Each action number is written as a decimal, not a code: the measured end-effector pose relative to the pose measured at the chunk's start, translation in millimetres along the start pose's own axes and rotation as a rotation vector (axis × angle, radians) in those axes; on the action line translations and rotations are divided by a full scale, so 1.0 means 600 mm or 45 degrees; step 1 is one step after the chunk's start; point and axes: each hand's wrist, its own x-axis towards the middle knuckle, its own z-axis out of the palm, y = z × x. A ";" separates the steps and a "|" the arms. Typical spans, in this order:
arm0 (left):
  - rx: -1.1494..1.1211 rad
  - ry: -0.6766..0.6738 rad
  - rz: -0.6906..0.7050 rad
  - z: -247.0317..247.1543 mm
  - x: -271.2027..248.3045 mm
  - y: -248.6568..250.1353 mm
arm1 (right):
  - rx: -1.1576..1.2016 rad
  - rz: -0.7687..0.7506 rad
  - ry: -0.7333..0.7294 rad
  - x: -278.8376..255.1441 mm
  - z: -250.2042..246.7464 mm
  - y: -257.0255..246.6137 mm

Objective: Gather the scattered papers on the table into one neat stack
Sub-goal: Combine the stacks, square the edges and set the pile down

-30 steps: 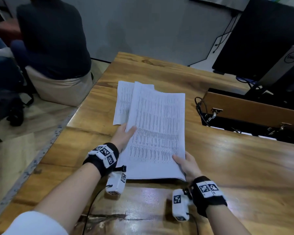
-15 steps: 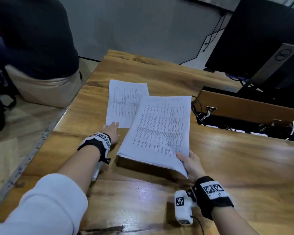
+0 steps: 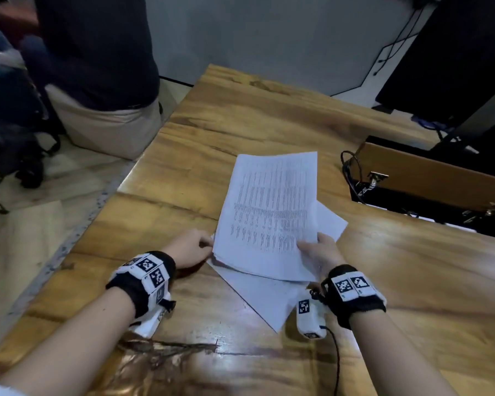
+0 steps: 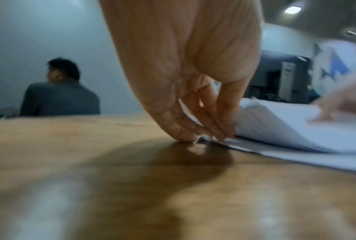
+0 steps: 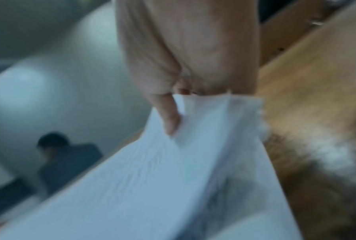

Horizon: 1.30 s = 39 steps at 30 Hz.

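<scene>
A stack of printed papers is tilted up off the wooden table, and my right hand pinches its near right corner. In the right wrist view my thumb lies on top of the stack. A loose sheet lies skewed under the stack, sticking out at the near side and on the right. My left hand is at the papers' near left corner. There its fingertips pinch the edge of the bottom sheet down at the tabletop.
A wooden cable box with black cables sits to the right of the papers, with a dark monitor behind it. A person sits with their back to me beyond the table's left edge.
The stack in my right hand has swung left and now covers the single sheet, which lies skewed beneath it. My left hand has shifted right to the papers' near left corner.
</scene>
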 end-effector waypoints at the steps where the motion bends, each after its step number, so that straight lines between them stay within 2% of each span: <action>1: -0.083 0.051 -0.048 0.003 0.003 -0.001 | -0.183 0.012 0.037 -0.001 0.007 0.010; 3: -0.191 0.115 -0.130 0.010 0.011 0.004 | -0.477 0.055 0.138 -0.003 0.010 0.025; 4: -0.199 0.118 -0.154 0.014 0.016 0.008 | -0.530 0.093 0.181 -0.004 0.007 0.032; 8: -0.103 0.080 -0.215 0.024 0.023 0.040 | -0.406 0.207 0.254 -0.020 -0.010 0.063; 11: 0.151 -0.017 -0.247 0.038 0.028 0.059 | -0.328 0.238 0.230 -0.024 -0.017 0.084; 13: 0.213 -0.004 -0.288 0.051 0.030 0.070 | -0.293 0.230 0.226 -0.036 -0.015 0.075; 18: 0.117 -0.036 -0.392 0.069 0.041 0.069 | -0.132 0.053 0.195 -0.048 -0.016 0.055; 24: -0.140 -0.277 -0.325 0.052 0.052 0.030 | 0.178 -0.251 -0.024 -0.088 -0.029 0.026; 28: -0.543 -0.268 -0.470 0.025 0.035 0.052 | 0.458 -0.440 -0.281 -0.118 -0.046 -0.017; 30: -0.722 -0.246 -0.465 0.015 0.030 0.056 | 0.525 -0.521 -0.457 -0.136 -0.056 -0.050; 32: -0.880 -0.309 -0.411 0.011 0.022 0.058 | 0.553 -0.599 -0.604 -0.151 -0.059 -0.082; 35: -1.240 -0.550 -0.283 0.018 0.008 0.070 | 0.628 -0.677 -0.777 -0.160 -0.054 -0.109; 37: -1.419 -0.671 -0.150 0.024 -0.002 0.080 | 0.643 -0.674 -0.827 -0.158 -0.048 -0.115; 39: -1.517 -0.677 -0.080 0.026 -0.008 0.083 | 0.666 -0.657 -0.839 -0.156 -0.047 -0.113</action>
